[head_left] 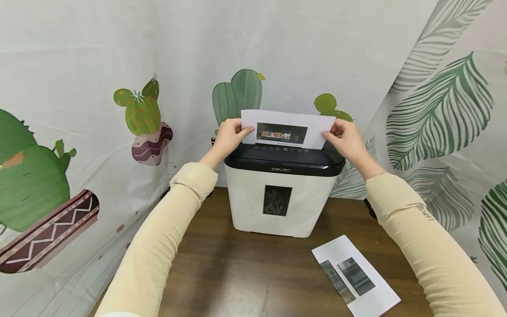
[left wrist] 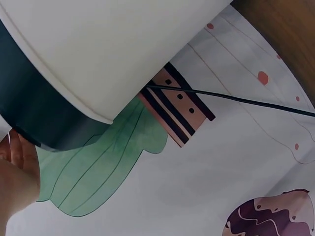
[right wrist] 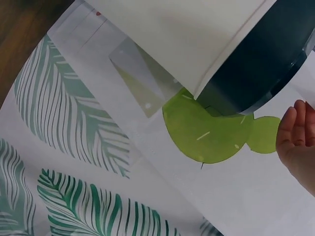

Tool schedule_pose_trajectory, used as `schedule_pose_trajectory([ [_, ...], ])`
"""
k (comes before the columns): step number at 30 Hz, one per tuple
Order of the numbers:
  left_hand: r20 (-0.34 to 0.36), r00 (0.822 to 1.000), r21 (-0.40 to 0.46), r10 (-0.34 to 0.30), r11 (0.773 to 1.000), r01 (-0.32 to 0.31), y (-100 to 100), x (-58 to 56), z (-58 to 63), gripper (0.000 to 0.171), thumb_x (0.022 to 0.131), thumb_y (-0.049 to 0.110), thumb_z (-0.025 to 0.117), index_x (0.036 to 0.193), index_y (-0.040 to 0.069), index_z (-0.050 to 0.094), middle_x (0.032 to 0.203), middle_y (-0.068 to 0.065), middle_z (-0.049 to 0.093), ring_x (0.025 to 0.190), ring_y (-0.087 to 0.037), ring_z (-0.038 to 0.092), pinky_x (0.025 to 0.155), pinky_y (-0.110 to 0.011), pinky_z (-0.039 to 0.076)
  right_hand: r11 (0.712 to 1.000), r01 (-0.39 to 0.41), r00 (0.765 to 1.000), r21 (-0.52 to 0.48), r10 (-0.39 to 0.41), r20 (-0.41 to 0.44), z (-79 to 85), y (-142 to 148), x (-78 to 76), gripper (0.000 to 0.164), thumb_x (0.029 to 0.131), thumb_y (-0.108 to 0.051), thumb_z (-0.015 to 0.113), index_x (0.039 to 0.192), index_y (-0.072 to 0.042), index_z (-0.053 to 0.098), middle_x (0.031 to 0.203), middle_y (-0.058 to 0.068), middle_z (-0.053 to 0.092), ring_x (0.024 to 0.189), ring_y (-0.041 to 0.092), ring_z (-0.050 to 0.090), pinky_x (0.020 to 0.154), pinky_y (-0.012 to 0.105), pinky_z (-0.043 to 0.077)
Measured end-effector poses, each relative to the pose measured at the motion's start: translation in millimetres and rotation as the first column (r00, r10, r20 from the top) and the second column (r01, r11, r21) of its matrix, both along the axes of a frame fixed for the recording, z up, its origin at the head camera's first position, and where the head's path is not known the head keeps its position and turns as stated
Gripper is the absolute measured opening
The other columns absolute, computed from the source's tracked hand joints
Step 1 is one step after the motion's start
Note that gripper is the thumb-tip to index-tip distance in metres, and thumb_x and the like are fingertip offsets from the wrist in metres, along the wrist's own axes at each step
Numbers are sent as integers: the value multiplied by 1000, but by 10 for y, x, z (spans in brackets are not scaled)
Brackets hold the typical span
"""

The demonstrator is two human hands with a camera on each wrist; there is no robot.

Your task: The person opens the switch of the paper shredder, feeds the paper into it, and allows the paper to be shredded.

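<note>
A white paper shredder [head_left: 249, 202] with a black top [head_left: 285, 160] stands on the table. Upright over its top is a sheet of paper [head_left: 317, 127] with a dark printed picture, its lower edge at the slot area. My left hand [head_left: 229, 137] pinches the sheet's left edge, thumb in front. At the right edge my right hand [head_left: 347, 138] pinches it the same way. In the left wrist view the left hand [left wrist: 19, 172] shows only partly beside the black top. The right wrist view catches the right hand [right wrist: 298, 142] with its fingers bent, at the frame's edge.
Another printed sheet [head_left: 380, 286] lies on the brown wooden table [head_left: 245, 273], in front and to the right of the shredder. A thin black cord [left wrist: 236, 99] runs out behind the shredder. Curtains with cactus and leaf prints [head_left: 190, 57] hang close behind.
</note>
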State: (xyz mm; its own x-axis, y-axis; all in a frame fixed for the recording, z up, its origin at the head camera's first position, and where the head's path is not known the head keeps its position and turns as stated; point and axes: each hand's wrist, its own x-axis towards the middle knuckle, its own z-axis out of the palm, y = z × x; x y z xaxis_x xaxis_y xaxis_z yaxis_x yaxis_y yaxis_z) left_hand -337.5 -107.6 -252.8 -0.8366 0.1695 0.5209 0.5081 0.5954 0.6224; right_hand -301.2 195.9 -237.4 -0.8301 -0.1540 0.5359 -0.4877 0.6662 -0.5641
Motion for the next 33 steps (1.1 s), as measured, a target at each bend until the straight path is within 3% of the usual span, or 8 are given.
schedule_pose_trajectory([
  [7, 8, 1000, 3, 12, 1000, -12, 23, -33, -49, 23, 89, 23, 65, 98, 2, 70, 88, -16, 72, 67, -15, 58, 60, -21, 37, 999, 40, 999, 4, -40, 7, -18, -15, 12, 17, 90, -6, 61, 88, 11, 60, 84, 27, 62, 61, -12, 42, 57, 11, 34],
  [10, -26, 999, 40, 42, 998, -40, 27, -23, -48, 21, 89, 23, 66, 83, 3, 65, 77, -11, 68, 66, -16, 55, 61, -22, 37, 998, 57, 998, 16, -57, 2, -42, -16, -1, 16, 90, -5, 61, 86, 10, 60, 83, 28, 62, 60, -10, 41, 57, 12, 34],
  [14, -73, 995, 96, 74, 993, -67, 24, -12, -31, 23, 89, 21, 66, 76, 2, 61, 71, -10, 61, 63, -13, 47, 62, -22, 37, 997, 73, 997, 34, -73, -17, -51, -35, -22, 14, 89, -3, 62, 83, 10, 60, 79, 27, 62, 59, -3, 42, 57, 15, 34],
  [17, -67, 994, 104, 85, 992, -78, 13, -12, -26, 21, 89, 19, 66, 83, -1, 65, 77, -14, 65, 66, -14, 51, 64, -22, 39, 996, 79, 997, 47, -78, -15, -55, -49, -29, 14, 89, -4, 62, 83, 9, 61, 78, 26, 61, 59, 1, 42, 58, 17, 34],
  [25, -39, 995, 44, 89, 995, -87, -9, 0, -60, 22, 89, 21, 66, 81, 1, 63, 74, -11, 62, 69, -20, 53, 67, -25, 39, 993, 83, 997, 82, -83, 5, -106, -49, -29, 16, 88, -5, 64, 78, 7, 59, 70, 20, 60, 57, 5, 42, 58, 22, 35],
  [33, -8, 997, 56, 83, 995, -83, 16, 2, -94, 20, 88, 20, 67, 95, 2, 70, 80, -14, 67, 72, -20, 58, 66, -24, 41, 992, 79, 996, 103, -84, 42, -153, -63, -23, 17, 89, -7, 63, 96, 9, 63, 81, 23, 60, 70, 21, 52, 68, 33, 40],
])
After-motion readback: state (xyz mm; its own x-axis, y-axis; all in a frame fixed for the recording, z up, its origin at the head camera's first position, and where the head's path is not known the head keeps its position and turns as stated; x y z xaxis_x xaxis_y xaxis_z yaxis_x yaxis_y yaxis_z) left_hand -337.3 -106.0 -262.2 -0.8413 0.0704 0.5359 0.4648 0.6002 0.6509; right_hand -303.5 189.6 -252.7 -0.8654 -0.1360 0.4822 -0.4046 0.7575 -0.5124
